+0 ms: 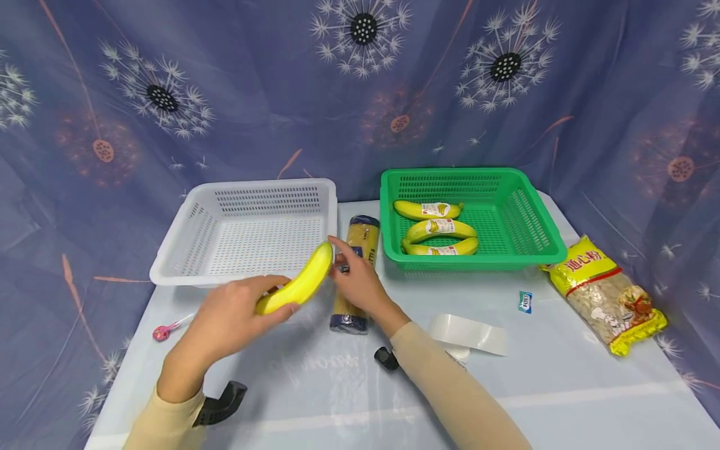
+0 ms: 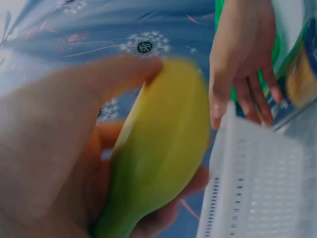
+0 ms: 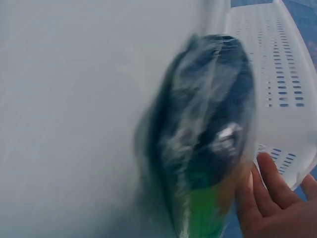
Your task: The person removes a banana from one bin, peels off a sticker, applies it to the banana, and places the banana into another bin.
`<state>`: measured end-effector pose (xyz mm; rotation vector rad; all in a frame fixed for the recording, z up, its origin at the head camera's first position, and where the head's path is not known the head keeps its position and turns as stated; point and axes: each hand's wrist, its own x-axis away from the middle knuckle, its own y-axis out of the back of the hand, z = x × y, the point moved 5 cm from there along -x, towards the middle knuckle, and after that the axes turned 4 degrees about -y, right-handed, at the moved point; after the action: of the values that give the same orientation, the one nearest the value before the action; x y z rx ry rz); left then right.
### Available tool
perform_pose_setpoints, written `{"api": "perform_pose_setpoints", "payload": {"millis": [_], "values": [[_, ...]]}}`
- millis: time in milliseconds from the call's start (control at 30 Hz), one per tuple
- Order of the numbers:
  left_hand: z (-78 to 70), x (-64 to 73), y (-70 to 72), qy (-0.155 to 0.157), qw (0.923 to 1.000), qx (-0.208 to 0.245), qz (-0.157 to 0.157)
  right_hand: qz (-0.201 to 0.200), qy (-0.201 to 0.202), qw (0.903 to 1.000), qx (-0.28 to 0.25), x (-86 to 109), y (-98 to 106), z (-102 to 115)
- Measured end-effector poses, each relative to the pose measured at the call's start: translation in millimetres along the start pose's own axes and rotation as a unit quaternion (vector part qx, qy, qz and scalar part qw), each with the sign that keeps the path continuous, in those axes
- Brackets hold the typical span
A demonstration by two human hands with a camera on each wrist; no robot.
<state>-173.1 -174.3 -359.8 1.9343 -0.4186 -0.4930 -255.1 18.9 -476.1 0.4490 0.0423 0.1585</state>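
My left hand (image 1: 233, 319) grips a yellow banana (image 1: 302, 281) above the table, fingers and thumb wrapped round it. In the left wrist view the same banana (image 2: 163, 134) fills the middle, its narrow greenish end pointing down. My right hand (image 1: 362, 284) hovers near the banana's upper end, over a spaghetti pack (image 1: 364, 240). In the left wrist view the right hand (image 2: 245, 64) has loosely extended fingers, apart from the banana. Several labelled bananas (image 1: 441, 228) lie in the green basket (image 1: 478, 265). Left of the spaghetti stands a white basket (image 1: 270, 244).
On the right lies a yellow-and-clear food bag (image 1: 607, 300), with a small blue-green packet (image 1: 525, 302) beside it. A white strip (image 1: 472, 334) curls near my right forearm. A pink lollipop (image 1: 161, 332) lies at the left edge. Behind everything hangs a patterned curtain (image 1: 253, 94).
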Motion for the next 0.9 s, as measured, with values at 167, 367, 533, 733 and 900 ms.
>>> {"api": "perform_pose_setpoints", "payload": {"millis": [167, 367, 533, 733, 900], "values": [[-12.7, 26.3, -36.3, -0.039, 0.9912, 0.103, 0.073, 0.044, -0.01, 0.9944, -0.095, -3.3, 1, -5], [-14.4, 42.1, -77.7, -0.045, 0.9859, 0.108, 0.12, 0.075, -0.037, 0.9882, -0.128, -4.6, 2, -6], [-13.2, 44.7, -98.0, -0.04, 0.987, 0.092, 0.126, 0.086, -0.049, 0.9857, -0.136, -5.4, 4, -7], [-13.3, 45.8, -109.8, -0.03, 0.9872, 0.087, 0.13, 0.089, -0.049, 0.9868, -0.126, -5.8, 4, -10], [-12.2, 47.1, -118.9, -0.031, 0.9856, 0.096, 0.136, 0.076, -0.041, 0.9912, -0.101, -4.8, 4, -7]]}}
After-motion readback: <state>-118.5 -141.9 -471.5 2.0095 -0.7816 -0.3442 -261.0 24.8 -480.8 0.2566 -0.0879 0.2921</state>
